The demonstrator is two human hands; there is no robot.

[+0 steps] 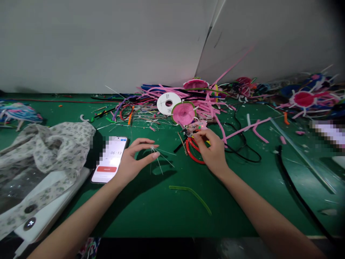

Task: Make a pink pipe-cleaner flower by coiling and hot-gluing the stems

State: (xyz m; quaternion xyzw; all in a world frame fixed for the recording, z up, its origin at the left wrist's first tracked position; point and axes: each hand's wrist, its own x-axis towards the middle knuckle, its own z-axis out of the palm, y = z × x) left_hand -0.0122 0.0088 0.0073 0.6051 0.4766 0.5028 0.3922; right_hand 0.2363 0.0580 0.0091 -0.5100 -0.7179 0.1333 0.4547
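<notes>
Above the green tabletop [145,212], the left hand [133,156] holds a small star of thin stiff strands [152,148] by its centre, between the thumb and the fingertips. The strands spread out like spokes, downward and to the right, and their free ends touch nothing that I can see. The right hand [211,149] is over the red loop [192,154], with its thumb and finger brought together beside a glittery pink piece [196,126]; I cannot tell whether it grasps something there or only touches.

The grip of the left hand looks light, so the star could turn or slip if the fingers relax. If the strands are not fastened at the centre, which is too small to judge, they could also slide apart. Because they are almost transparent, a fallen one would be difficult to find among the heap of loose wires [145,117].

For the right hand, the risk is tangling: the pink woven disc [183,113] and the black cord [250,158] lie near it, and a quick pull could drag neighbouring pieces along. The smartphone [109,160] lies just beside the left hand, where a careless sideways movement could push it.
</notes>
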